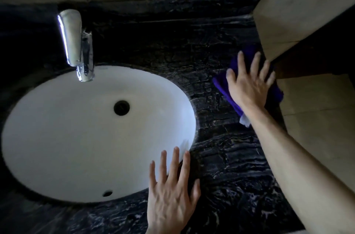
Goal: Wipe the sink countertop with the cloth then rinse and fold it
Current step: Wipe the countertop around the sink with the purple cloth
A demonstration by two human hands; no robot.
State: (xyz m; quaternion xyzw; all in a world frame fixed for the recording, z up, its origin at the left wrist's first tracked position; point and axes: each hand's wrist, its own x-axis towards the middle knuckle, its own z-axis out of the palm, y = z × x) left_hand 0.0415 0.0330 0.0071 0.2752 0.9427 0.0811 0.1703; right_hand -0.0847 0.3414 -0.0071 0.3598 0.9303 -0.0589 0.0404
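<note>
— Two hands on the job, or one?

— One, really. My right hand [247,88] lies flat on the purple cloth [221,86], fingers straight and spread, palm pressing it down onto the dark veined counter [221,157]. I am not gripping it; nothing is curled round it.

— Where is the cloth, exactly?

— At the far right of the counter, right of the white sink [86,137] and well apart from its rim. It sits under my palm and fingers and shows on both sides of the hand: a purple edge to the left of my thumb, more purple past my little finger, and a bit beyond my fingertips next to the beige wall [284,22]. A small white tag or corner [245,121] pokes out by my wrist.

— Which way does it run?

— Its long axis goes diagonally, from the far end by the wall corner back toward me and to the right, roughly in line with my forearm. The left edge slants the same way. It looks bunched or folded, though I cannot tell how many layers.

— And your other hand?

— My left hand [171,195] is open, fingers straight and spread, at the near right rim of the sink, fingertips over the bowl's edge. It holds nothing. The chrome faucet [76,45] stands at the far left of the basin.
</note>
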